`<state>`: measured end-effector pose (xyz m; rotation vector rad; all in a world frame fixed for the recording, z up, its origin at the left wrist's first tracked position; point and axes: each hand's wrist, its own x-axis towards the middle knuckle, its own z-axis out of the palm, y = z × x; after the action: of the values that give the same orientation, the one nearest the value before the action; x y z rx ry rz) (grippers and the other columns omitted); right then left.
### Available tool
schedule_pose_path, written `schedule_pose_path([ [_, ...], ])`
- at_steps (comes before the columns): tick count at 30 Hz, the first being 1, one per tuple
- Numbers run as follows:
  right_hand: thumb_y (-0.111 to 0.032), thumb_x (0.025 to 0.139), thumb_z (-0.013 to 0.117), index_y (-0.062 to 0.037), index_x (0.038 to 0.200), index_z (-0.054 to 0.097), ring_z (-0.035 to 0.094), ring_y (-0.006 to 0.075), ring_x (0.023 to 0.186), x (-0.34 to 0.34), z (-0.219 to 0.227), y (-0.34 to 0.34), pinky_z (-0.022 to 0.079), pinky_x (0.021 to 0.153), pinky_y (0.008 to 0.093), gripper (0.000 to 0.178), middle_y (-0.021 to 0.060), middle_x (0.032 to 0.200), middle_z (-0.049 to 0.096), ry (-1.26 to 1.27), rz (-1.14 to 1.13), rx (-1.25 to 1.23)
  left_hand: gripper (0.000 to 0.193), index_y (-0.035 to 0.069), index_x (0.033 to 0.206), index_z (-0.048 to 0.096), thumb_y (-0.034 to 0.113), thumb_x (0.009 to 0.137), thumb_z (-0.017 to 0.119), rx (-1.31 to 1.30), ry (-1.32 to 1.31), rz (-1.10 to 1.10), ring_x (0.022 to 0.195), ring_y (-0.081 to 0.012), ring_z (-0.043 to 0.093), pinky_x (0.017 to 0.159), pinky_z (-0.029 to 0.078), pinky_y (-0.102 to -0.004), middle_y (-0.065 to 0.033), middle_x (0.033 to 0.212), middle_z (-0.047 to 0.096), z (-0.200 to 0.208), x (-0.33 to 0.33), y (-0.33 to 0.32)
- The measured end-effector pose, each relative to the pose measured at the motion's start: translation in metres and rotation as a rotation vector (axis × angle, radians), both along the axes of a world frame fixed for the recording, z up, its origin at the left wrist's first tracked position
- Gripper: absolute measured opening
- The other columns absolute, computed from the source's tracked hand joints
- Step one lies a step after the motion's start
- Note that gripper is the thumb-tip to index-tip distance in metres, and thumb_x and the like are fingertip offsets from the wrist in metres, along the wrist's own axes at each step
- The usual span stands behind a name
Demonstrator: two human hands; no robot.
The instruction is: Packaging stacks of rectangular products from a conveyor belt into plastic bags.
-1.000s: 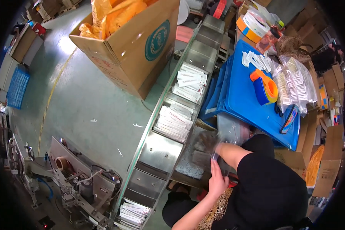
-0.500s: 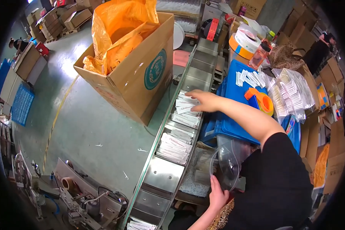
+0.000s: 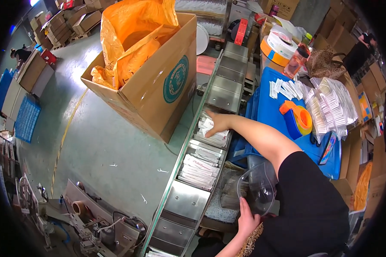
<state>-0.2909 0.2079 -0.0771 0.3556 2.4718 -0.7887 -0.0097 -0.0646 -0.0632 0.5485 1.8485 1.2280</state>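
Note:
At the lower middle, my left hand (image 3: 248,220) grips the rim of a clear plastic tub (image 3: 261,192), which is tilted beside my body. My right arm reaches across to the metal conveyor. There my right hand (image 3: 219,124) is curved over a pile of slim white packets (image 3: 218,138), thumb on the near side and fingertips partly hidden, with some packets between them. A second pile of white packets (image 3: 198,171) lies in the nearer conveyor section, apart from both hands.
The segmented conveyor (image 3: 185,198) runs from far to near. Beyond its left side stands a tall cardboard box (image 3: 158,90) with an orange bag (image 3: 133,25). On the right, a blue lid (image 3: 268,115) carries loose packets, a tape dispenser (image 3: 298,120) and bagged packets (image 3: 330,107).
My right hand has moved slightly nearer along the conveyor, and its spread fingers have curled around packets. My left hand still holds the tub, now turned more open to view.

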Motion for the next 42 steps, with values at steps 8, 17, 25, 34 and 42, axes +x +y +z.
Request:
schedule_pose_path([
  [8,-0.073,0.07,0.047,-0.0076,0.142,0.004,0.037,0.0417,0.122,0.007,0.004,-0.039,0.031,0.101,0.0389,0.107,0.0332,0.131,0.034,0.007,-0.069,0.007,0.089,-0.003,0.139,0.0,0.014,0.071,0.056,0.012,0.01,0.006,0.13,-0.0401,0.024,0.094,0.04,-0.0375,-0.0284,0.143,0.013,0.0,-0.001,-0.002],
  [17,-0.053,0.058,0.076,-0.0011,0.14,-0.005,0.033,0.0351,0.127,0.006,0.023,-0.034,0.027,0.104,0.034,0.126,0.0296,0.136,0.03,-0.08,0.131,-0.144,0.09,-0.003,0.139,0.001,0.014,0.071,0.057,0.003,-0.033,-0.019,0.13,-0.0397,0.024,0.094,0.04,-0.0375,-0.028,0.143,0.014,0.002,0.001,-0.005],
  [25,-0.031,0.056,0.082,0.003,0.132,0.03,0.046,0.026,0.116,0.006,0.032,-0.026,0.035,0.098,0.0309,0.098,0.0195,0.122,0.05,0.017,0.033,-0.291,0.09,-0.002,0.139,0.0,0.013,0.071,0.056,0.007,-0.034,-0.023,0.13,-0.0392,0.025,0.092,0.042,-0.0366,-0.0272,0.143,0.014,0.001,0.002,-0.007],
  [34,-0.03,0.059,0.078,0.0018,0.139,0.015,0.041,0.0275,0.121,0.019,0.024,-0.03,0.03,0.1,0.0294,0.107,0.0211,0.13,0.042,0.047,0.087,-0.306,0.088,-0.002,0.139,0.001,0.012,0.071,0.055,0.03,-0.027,0.001,0.129,-0.0389,0.026,0.094,0.04,-0.0365,-0.0271,0.143,0.014,0.0,0.003,-0.007],
  [42,-0.02,0.058,0.073,0.0042,0.131,0.032,0.051,0.0292,0.109,0.005,0.027,-0.015,0.04,0.092,0.0321,0.088,0.0228,0.117,0.053,0.147,-0.009,-0.144,0.086,-0.002,0.14,0.005,0.011,0.07,0.054,0.009,0.025,0.098,0.131,-0.0381,0.024,0.1,0.034,-0.0356,-0.0275,0.142,0.017,-0.001,-0.01,-0.01],
])
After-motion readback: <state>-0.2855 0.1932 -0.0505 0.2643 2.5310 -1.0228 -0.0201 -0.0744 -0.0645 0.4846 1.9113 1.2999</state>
